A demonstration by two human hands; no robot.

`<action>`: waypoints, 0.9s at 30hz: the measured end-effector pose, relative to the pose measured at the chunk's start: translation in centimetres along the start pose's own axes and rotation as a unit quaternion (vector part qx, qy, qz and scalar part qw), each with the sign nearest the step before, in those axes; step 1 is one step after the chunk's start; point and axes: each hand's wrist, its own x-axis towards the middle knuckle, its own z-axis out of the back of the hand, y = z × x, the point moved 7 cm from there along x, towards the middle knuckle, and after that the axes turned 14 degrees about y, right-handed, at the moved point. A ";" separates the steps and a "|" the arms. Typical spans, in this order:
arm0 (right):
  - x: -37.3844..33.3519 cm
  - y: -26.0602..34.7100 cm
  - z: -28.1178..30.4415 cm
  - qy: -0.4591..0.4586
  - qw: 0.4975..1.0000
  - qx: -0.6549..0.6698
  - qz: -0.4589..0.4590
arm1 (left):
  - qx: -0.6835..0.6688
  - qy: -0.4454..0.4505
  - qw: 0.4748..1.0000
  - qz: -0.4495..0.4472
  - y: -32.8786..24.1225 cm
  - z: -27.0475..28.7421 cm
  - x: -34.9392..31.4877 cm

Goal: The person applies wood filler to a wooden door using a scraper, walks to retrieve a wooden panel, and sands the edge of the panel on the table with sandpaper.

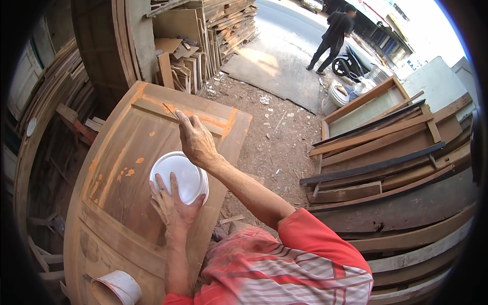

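A brown wooden door panel (pixel 137 203) with orange filler smears lies in front of me. On it stands a round white plastic tub (pixel 190 175) with a pale flat top. My left hand (pixel 175 208) rests on that tub, its fingers stretched and spread over the top and the thumb by the rim. Farther out, my right hand (pixel 195 140) is closed in a pinch near the panel's far end. A thin, dark, blade-like tool (pixel 168 108) sticks out from its fingertips, over a raised wooden strip (pixel 152 110). The tool's grip is hidden by the hand.
A dirty white bucket (pixel 121 285) lies tipped at the panel's near left. Wooden frames and boards (pixel 376 147) are stacked on the right; more planks (pixel 221 30) stand at the back. A person in dark clothes (pixel 335 38) stands beside a motorcycle (pixel 351 63).
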 end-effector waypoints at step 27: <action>-2.3 -0.2 -5.8 0.096 0.992 -0.083 0.019 | -0.273 -0.258 0.918 -0.125 3.3 1.9 -5.1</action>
